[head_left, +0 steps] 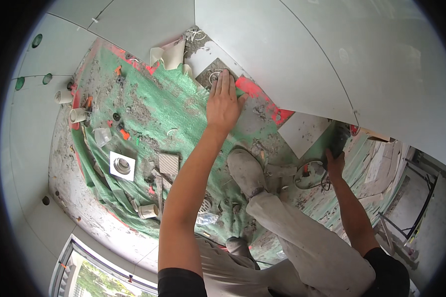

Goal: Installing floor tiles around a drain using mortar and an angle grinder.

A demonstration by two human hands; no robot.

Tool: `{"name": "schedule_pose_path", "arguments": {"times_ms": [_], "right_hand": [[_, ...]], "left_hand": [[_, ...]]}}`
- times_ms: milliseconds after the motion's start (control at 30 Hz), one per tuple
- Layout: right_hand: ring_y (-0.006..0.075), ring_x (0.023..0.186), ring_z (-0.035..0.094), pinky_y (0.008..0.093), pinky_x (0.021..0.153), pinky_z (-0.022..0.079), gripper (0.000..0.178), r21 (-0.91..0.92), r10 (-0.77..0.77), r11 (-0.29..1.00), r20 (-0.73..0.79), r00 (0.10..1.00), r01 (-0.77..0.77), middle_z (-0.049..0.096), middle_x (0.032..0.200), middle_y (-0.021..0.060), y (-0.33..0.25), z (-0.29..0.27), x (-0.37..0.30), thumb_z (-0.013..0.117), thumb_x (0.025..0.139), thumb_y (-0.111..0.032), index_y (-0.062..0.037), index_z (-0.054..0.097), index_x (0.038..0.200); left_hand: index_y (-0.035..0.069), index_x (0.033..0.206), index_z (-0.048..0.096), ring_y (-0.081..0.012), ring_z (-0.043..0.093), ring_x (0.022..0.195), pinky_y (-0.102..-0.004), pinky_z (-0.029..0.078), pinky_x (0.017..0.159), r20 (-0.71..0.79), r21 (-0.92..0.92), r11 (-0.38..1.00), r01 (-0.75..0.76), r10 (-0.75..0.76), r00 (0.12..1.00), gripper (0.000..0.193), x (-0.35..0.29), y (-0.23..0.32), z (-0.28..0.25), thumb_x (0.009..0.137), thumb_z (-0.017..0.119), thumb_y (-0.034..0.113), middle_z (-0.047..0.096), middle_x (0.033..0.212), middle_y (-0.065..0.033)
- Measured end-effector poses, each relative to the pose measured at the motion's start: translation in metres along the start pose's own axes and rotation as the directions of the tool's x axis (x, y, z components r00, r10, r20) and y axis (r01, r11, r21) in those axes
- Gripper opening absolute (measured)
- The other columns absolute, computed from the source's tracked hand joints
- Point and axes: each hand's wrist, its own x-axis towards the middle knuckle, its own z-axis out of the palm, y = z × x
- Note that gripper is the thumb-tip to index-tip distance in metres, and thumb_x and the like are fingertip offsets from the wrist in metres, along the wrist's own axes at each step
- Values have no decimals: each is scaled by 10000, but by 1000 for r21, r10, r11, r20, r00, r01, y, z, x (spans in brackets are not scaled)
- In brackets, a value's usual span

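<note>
My left hand (224,106) lies flat near the foot of the wall, fingers stretched out over a grey-brown square tile piece (217,69). A thin white ring of cord or plastic (214,76) lies beside its fingertips. Out to the right, my right hand (335,164) is closed at the edge of a dark, smeared object (338,141), whose kind I cannot make out. Just below that hand sits a round container (309,174) with something orange in it. A pale square tile (302,132) lies between the two hands, against the wall.
Dirty green woven sheeting (183,109) with debris covers the floor. To the left are a white square drain fitting (122,166), a ribbed tile piece (169,163), a hammer-like tool (159,190) and pipe stubs (147,211). My shoe (246,171) stands in the middle. Large grey panels (302,59) form the wall.
</note>
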Motion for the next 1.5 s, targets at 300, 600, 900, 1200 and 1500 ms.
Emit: {"name": "schedule_pose_path", "arguments": {"times_ms": [300,600,900,1200,1500], "right_hand": [[476,1152,730,577,959,580,789,19,7,1000,-60,998,-5,722,1283,312,-2,4,1,889,942,-487,111,590,1361],[504,1136,741,584,950,584,824,-24,-12,1000,-59,998,11,737,1254,332,0,9,-3,890,928,-544,98,598,1353],[515,1153,722,599,962,580,869,-26,-17,1000,-87,996,15,706,1282,347,13,7,2,882,934,-538,126,560,1394],[513,1150,716,598,946,573,851,38,-12,999,-20,1000,13,704,1271,343,-7,10,-1,879,941,-518,136,560,1382],[488,1126,726,576,952,574,796,35,-69,997,-35,997,70,726,1235,321,6,2,-1,886,944,-498,115,588,1355]], "left_hand": [[-45,1504,605,-401,536,1532,-495,460,1273,59,-87,991,-107,112,992,659,-5,-19,-17,1020,770,371,553,1666,-214],[-15,1373,675,-369,626,1357,-486,622,1045,161,-94,986,139,-123,979,515,4,14,-31,985,802,299,678,1393,-184],[68,1109,756,-359,742,991,-474,617,796,271,-166,978,-124,166,948,206,-65,14,-112,997,790,237,741,1024,-138],[136,1109,804,-369,779,961,-485,627,775,135,-6,999,49,-47,990,138,29,-55,-68,1029,709,195,770,1092,-92],[93,977,854,-353,833,929,-473,660,756,283,309,951,-24,-67,957,193,67,-50,-32,992,663,121,822,1043,-143]]}}
